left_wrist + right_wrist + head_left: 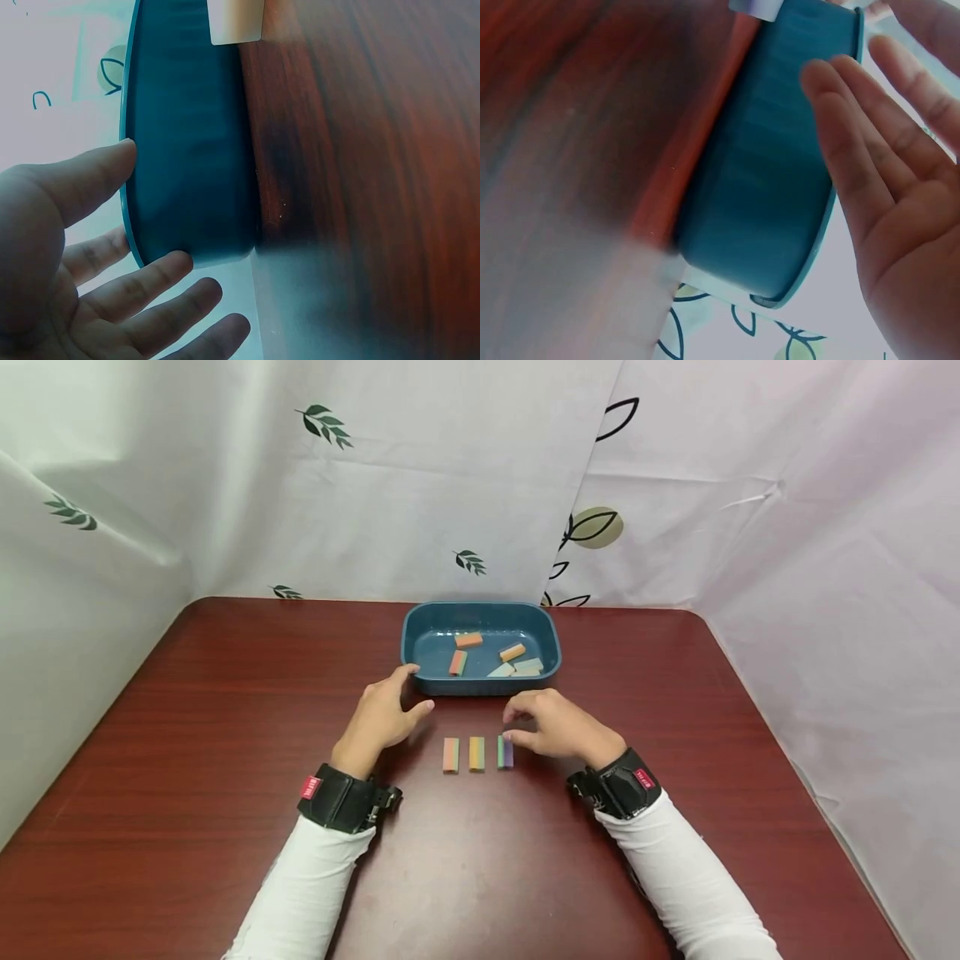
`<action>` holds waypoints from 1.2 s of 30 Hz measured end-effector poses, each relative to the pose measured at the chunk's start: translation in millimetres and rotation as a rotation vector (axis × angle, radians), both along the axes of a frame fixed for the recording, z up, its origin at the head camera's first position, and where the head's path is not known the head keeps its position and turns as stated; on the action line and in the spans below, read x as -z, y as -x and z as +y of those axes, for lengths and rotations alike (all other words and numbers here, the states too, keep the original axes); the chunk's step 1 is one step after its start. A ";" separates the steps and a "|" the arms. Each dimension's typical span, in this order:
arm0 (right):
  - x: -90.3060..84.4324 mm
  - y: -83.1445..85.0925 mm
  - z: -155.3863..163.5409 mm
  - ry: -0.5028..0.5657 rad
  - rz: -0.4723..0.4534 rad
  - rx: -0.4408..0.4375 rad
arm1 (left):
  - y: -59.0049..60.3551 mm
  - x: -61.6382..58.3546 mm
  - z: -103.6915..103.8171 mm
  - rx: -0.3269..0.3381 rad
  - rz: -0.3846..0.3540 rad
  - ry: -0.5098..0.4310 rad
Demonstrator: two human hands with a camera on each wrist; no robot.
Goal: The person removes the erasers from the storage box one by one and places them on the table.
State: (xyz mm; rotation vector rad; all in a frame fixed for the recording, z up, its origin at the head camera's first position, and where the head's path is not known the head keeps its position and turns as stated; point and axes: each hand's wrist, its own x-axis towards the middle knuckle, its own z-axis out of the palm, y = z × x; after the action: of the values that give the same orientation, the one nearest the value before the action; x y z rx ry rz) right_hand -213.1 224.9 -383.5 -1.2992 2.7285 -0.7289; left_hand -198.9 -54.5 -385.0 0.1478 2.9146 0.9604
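- Three small two-tone blocks lay in a row on the dark red table (225, 735), long axes pointing away from the person: an orange-and-green block (450, 754), an orange-and-yellow block (476, 753) and a green-and-purple block (505, 752).
- The right hand (558, 725) was the nearer one, hovering just right of the green-and-purple block, fingers loosely bent with the tips close above its far end; whether they touched it could not be told. It held nothing.
- The left hand (382, 714) lay to the left of the row, near but apart from it, relaxed and spread, its forefinger reaching to the near left corner of the blue tray (420, 681); whether it touched could not be told.
- The tray sat just beyond the row and held five more blocks, lying at odd angles.
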 end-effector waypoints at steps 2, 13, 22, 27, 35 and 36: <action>-2.0 0.4 0.0 0.031 0.035 0.024 | -0.1 -0.6 -0.3 0.001 -0.001 0.000; -12.0 8.3 -4.2 0.169 0.145 0.173 | -1.4 0.6 -3.4 0.007 -0.010 0.009; -32.2 31.8 -5.1 0.109 0.132 0.209 | -0.9 -1.5 -2.0 0.012 -0.003 -0.002; -36.7 44.4 -7.6 0.042 0.121 0.234 | -1.6 -1.0 -2.0 0.015 0.000 -0.004; -46.9 67.1 -13.5 -0.081 0.068 0.260 | -2.7 0.1 -2.3 0.019 0.004 -0.008; -48.5 70.6 -14.5 -0.100 0.065 0.262 | -2.7 -0.1 -2.7 0.016 0.006 -0.009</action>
State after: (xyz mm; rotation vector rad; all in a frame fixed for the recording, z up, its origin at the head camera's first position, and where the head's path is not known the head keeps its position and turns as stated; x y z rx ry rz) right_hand -283.7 210.4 -335.0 -0.9744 2.9800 -0.5631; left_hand -196.2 -57.2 -385.0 0.1745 2.9105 0.9720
